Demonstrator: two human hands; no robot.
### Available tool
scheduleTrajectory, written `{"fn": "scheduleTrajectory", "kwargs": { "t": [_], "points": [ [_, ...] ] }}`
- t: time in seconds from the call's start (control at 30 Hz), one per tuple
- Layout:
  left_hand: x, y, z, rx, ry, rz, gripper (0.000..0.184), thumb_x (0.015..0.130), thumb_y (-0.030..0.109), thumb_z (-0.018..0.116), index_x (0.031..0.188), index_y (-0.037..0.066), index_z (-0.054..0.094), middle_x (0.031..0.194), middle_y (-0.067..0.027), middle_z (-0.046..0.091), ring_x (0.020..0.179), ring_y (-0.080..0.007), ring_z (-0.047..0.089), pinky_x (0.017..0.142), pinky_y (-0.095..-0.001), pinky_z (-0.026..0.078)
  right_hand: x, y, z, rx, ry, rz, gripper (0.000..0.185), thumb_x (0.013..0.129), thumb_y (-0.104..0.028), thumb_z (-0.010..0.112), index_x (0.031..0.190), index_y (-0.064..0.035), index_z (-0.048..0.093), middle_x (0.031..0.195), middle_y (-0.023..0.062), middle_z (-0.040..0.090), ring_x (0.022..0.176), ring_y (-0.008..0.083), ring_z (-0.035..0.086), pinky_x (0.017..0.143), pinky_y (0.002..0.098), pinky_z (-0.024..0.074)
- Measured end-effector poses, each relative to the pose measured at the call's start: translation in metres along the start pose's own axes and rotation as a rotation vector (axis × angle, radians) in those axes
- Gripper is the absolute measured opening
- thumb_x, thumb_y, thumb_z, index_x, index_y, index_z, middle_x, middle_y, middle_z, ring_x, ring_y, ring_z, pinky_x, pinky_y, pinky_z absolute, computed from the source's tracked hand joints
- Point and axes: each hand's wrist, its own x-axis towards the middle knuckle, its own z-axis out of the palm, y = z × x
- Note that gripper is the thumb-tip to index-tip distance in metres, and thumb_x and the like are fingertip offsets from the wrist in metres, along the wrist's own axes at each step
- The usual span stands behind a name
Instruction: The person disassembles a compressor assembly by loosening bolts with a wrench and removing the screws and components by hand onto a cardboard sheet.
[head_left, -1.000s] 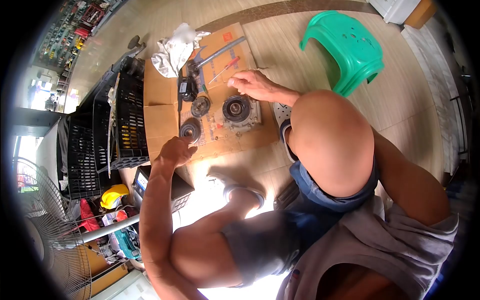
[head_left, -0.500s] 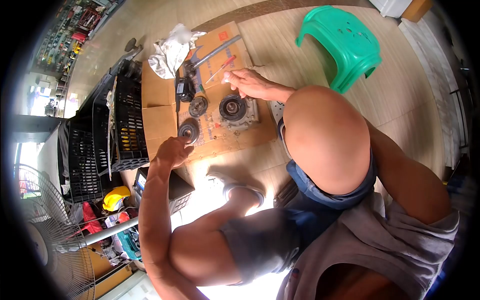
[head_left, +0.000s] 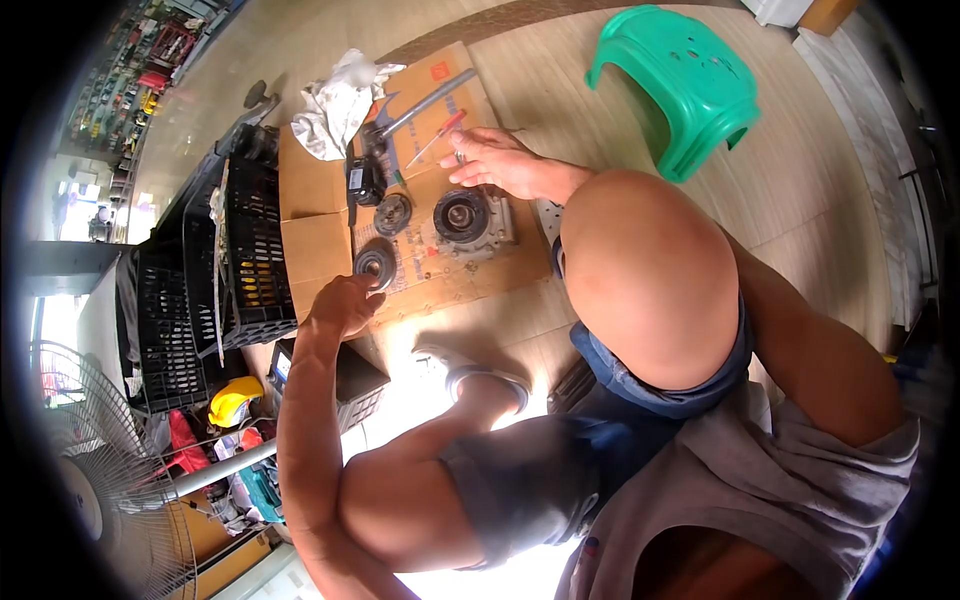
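A seated person with a raised knee [head_left: 650, 285] works with two bare hands above a sheet of cardboard [head_left: 450, 288] on the floor. The left arm runs nearly straight forward, its left hand [head_left: 345, 305] turned downward with thumb and fingers bent at the near rim of a round metal part [head_left: 375, 260]; whether they are clamped on it cannot be told. The right arm passes behind the knee, and the right hand [head_left: 500, 162] is held palm inward over the cardboard, fingers loosely apart, pointing left across the view. The round part sits at the cardboard's left near side, its ringed face and central bore turned upward; being circular, it shows no long axis across its face. Just beyond it lies a smaller disc [head_left: 392, 213], with a metal housing [head_left: 492, 236] to the right. Farther off, a red-handled screwdriver [head_left: 452, 123] slants with its tip toward the near left, below a long bar [head_left: 432, 102] and a crumpled cloth [head_left: 338, 105]. A green stool [head_left: 690, 80] stands at the far right.
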Motion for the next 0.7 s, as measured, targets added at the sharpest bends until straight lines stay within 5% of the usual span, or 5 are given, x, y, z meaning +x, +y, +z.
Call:
{"fn": "scheduleTrajectory", "kwargs": {
  "t": [0.17, 0.37, 0.47, 0.57, 0.7],
  "points": [
    [-0.001, 0.005, -0.002, -0.022, 0.001, 0.003, 0.042, 0.094, 0.038, 0.06, 0.127, 0.012, 0.064, 0.123, -0.0157, 0.067, 0.114, -0.0346, 0.063, 0.1, -0.0407, 0.048, 0.004, -0.004, -0.001, -0.399, -0.028, -0.032, 0.052, 0.102, -0.051, 0.049, 0.125, -0.0051, 0.06, 0.099, 0.0095, 0.067, 0.087, 0.0174, 0.063, 0.077, 0.0343, 0.0516],
    [-0.002, 0.006, -0.001, -0.026, -0.003, 0.018, 0.043, 0.094, 0.037, 0.061, 0.128, 0.012, 0.064, 0.123, -0.0165, 0.067, 0.113, -0.0348, 0.063, 0.099, -0.0411, 0.049, -0.006, -0.008, 0.007, -0.951, -0.031, -0.394, 0.046, 0.102, -0.046, 0.052, 0.111, -0.0038, 0.068, 0.094, 0.0133, 0.068, 0.081, 0.0317, 0.064, 0.083, 0.0391, 0.0523],
    [0.0, 0.004, 0.004, -0.01, -0.012, 0.02, 0.043, 0.094, 0.037, 0.06, 0.129, 0.011, 0.063, 0.123, -0.0169, 0.067, 0.114, -0.0348, 0.063, 0.099, -0.0413, 0.05, -0.006, -0.015, 0.005, -0.931, -0.073, -0.269, 0.041, 0.101, -0.042, 0.055, 0.119, -0.0069, 0.066, 0.095, 0.0103, 0.068, 0.084, 0.0166, 0.063, 0.072, 0.036, 0.054],
    [0.0, 0.003, 0.005, 0.002, -0.019, 0.017, 0.043, 0.094, 0.037, 0.06, 0.129, 0.011, 0.063, 0.124, -0.017, 0.066, 0.114, -0.0348, 0.063, 0.1, -0.0413, 0.049, 0.011, 0.008, -0.002, -0.535, -0.047, -0.339, 0.039, 0.102, -0.037, 0.056, 0.121, -0.0031, 0.063, 0.102, 0.0108, 0.068, 0.078, 0.016, 0.062, 0.069, 0.0324, 0.0546],
    [-0.001, 0.005, 0.003, 0.001, -0.024, 0.013, 0.044, 0.095, 0.037, 0.059, 0.13, 0.012, 0.062, 0.124, -0.017, 0.066, 0.115, -0.0347, 0.062, 0.101, -0.0412, 0.049, 0.003, -0.003, 0.0, -0.224, -0.01, -0.09, 0.042, 0.103, -0.036, 0.056, 0.121, 0.0013, 0.06, 0.101, 0.0099, 0.066, 0.072, 0.013, 0.059, 0.065, 0.0271, 0.0535]
  ]
}}
